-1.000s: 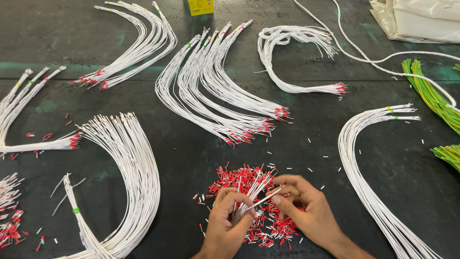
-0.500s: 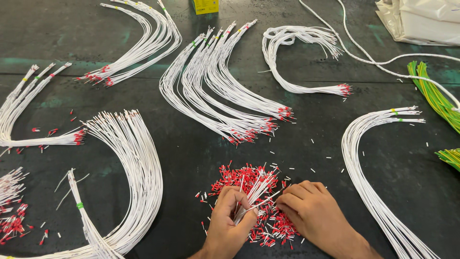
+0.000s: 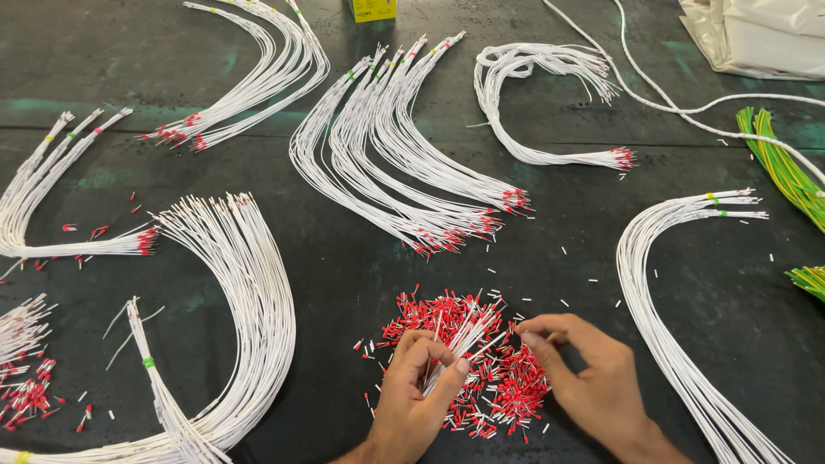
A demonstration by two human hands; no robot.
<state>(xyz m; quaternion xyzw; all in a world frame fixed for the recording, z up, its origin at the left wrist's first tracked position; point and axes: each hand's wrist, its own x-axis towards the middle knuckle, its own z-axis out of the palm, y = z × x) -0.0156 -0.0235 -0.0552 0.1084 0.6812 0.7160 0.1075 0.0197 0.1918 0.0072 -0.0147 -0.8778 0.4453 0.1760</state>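
A: A small fan of thin white wires (image 3: 464,337) is pinched in the left hand (image 3: 419,397), the thumb pressed across the strands so the bare tips are kept splayed and pointing up to the right.

B: And that bundle is held directly over the heap of red tube-shaped ferrules (image 3: 468,357) at the near middle of the dark work mat (image 3: 361,258). Held that low, each tip is kept within easy reach of the pile, it would seem.

A: The right hand (image 3: 593,378) is laid just beside, fingers curled, forefinger and thumb drawn together at the wire tips. Whether a ferrule is gripped between them cannot be told; the fingertips are too small to read.

B: Further out, a broad arc of loose white wires (image 3: 249,301) is seen to the left, bound with a green tie near its lower end.

A: Above the pile, curved white bundles already tipped in red (image 3: 404,172) are fanned out, red ends turned toward the hands. Sorted apart, apparently, so capped and uncapped lots are not mixed.

B: On the right, another long white bundle with green bands (image 3: 662,283) is laid, and green-yellow striped wires (image 3: 778,163) are seen at the far edge.
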